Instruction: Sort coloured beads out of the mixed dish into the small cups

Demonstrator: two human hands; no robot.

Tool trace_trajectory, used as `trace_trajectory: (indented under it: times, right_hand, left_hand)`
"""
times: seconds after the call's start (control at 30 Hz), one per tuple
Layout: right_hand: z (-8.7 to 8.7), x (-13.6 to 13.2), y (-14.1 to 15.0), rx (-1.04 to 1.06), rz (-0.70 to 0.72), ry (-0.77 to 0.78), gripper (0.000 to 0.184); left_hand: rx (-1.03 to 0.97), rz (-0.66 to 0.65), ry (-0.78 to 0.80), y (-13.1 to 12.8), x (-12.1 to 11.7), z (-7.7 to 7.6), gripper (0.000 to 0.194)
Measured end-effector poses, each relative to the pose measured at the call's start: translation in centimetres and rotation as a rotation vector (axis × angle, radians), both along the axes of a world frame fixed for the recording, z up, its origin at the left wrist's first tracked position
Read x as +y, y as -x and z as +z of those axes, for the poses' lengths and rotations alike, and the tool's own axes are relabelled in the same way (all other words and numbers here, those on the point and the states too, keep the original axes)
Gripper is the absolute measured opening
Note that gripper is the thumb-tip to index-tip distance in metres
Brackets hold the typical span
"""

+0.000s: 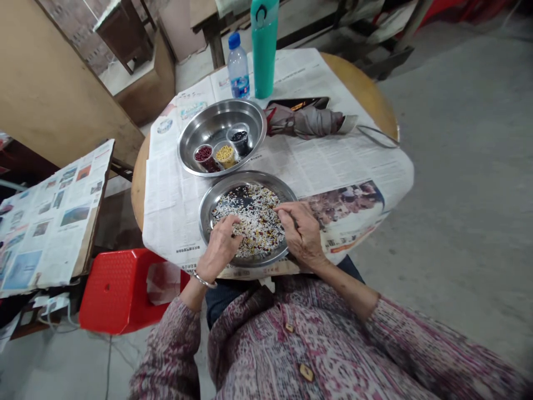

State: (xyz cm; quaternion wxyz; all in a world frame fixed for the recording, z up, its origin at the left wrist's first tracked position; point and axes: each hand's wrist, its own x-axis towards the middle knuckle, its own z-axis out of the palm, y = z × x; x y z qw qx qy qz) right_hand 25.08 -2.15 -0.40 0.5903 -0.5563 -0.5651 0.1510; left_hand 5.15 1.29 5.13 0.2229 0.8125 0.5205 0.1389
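Observation:
A steel plate [205, 195] near the table's front edge carries a mixed spread of white grains with dark, red and yellow beans [260, 222]. Over its left side is my left hand [220, 244], fingers bent, thumb and forefinger apart, close to the grains. My right hand [303, 232] is at the right rim, its fingers curled together; whatever they pinch is too small to make out. Just behind, a deeper steel basin [200, 130] holds small clear cups of red beans [205, 156], yellow beans [225, 155] and black beans [240, 141].
Newspaper [333, 161] covers the round table [385, 114]. Behind the basin stand a water bottle [239, 69] and a teal flask [264, 53]. A folded umbrella [308, 121] lies beside a phone [300, 104]. A red stool [114, 289] is at the left.

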Motion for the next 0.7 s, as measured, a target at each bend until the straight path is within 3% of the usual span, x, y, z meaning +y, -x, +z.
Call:
trace_trajectory:
  times: [0.13, 0.3, 0.5, 0.7]
  right_hand:
    - [0.1, 0.0, 0.0, -0.001, -0.008, 0.006, 0.019]
    - [0.1, 0.1, 0.0, 0.003, -0.004, -0.012, 0.020]
    - [0.2, 0.1, 0.0, -0.015, -0.004, -0.002, 0.020]
    - [-0.3, 0.0, -0.1, -0.055, -0.014, 0.017, 0.021]
  left_hand:
    - [-0.143, -0.014, -0.049, -2.6, 0.8, -0.5, 0.030]
    - [-0.193, -0.135, -0.107, -4.5, 1.1, 0.5, 0.033]
    - [-0.228, -0.056, -0.314, -0.6, -0.8, 1.0, 0.015]
    - [-0.172, -0.037, -0.418, 3.2, -2.7, -1.4, 0.014]
